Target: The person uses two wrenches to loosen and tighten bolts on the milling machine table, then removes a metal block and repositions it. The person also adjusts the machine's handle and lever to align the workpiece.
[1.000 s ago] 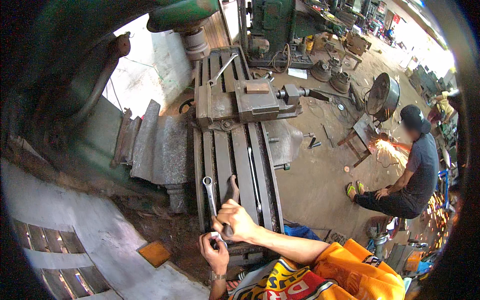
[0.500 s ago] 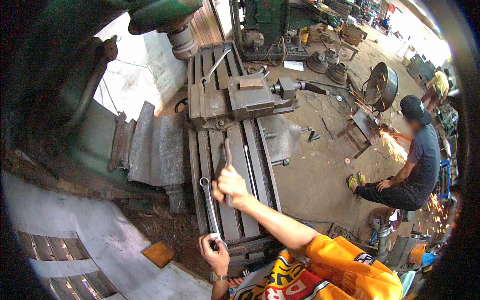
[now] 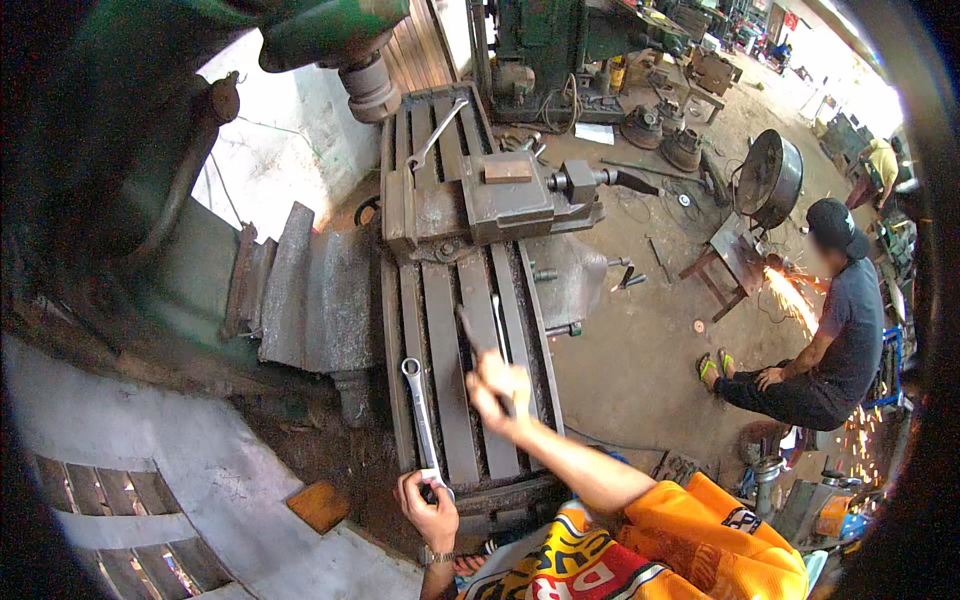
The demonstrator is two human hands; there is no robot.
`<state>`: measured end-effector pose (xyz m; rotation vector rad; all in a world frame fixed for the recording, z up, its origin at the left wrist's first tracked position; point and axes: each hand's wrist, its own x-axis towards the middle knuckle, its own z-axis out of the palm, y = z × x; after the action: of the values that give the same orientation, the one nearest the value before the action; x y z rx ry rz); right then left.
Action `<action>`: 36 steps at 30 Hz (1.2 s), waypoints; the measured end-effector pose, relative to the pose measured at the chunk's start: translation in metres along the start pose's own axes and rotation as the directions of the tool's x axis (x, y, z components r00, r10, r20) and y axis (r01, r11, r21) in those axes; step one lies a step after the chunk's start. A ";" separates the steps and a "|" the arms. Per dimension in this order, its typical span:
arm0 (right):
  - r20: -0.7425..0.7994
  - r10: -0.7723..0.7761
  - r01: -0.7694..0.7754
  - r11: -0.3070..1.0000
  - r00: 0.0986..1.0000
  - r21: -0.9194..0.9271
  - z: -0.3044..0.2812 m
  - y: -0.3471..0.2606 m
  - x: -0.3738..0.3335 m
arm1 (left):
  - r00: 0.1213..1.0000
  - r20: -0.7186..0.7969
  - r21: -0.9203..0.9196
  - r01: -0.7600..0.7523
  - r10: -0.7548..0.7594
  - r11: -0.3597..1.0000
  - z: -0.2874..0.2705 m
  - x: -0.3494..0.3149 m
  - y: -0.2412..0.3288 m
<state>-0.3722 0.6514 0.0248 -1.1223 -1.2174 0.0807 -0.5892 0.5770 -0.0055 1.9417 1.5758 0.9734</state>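
A combination wrench (image 3: pixel 420 415) lies lengthwise on the slotted machine table (image 3: pixel 445 365), its ring end away from me. My left hand (image 3: pixel 428 510) is closed on its near end, at the table's front edge. Something pale shows by those fingers; I cannot tell whether it is the wrench's shiny jaw. To the right, my right hand (image 3: pixel 500 390) is wrapped round a dark, slim bar-like tool (image 3: pixel 468 328), blurred by motion, whose far part points up the table. A thin, light tool (image 3: pixel 500 325) lies along the table just beyond the right hand.
A machine vise (image 3: pixel 510 215) with a small block on top sits across the table. Behind it lies another wrench (image 3: pixel 437 135). A spindle head (image 3: pixel 370 90) hangs at upper left. On the right, a seated person (image 3: pixel 845 310) grinds metal, throwing sparks (image 3: pixel 790 295).
My right hand has moved right and slightly nearer, tilting the dark tool so its far end leans left. My left hand stays at the wrench's near end.
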 end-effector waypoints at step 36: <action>0.154 0.195 -0.213 0.971 0.969 0.111 -0.031 -0.069 0.011 | 1.000 0.007 -0.108 0.016 -0.016 0.994 0.000 0.000 0.001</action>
<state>-0.3775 0.6033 0.0840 -1.1422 -1.2011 0.3961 -0.5888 0.5771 -0.0050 1.8541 1.5011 1.0234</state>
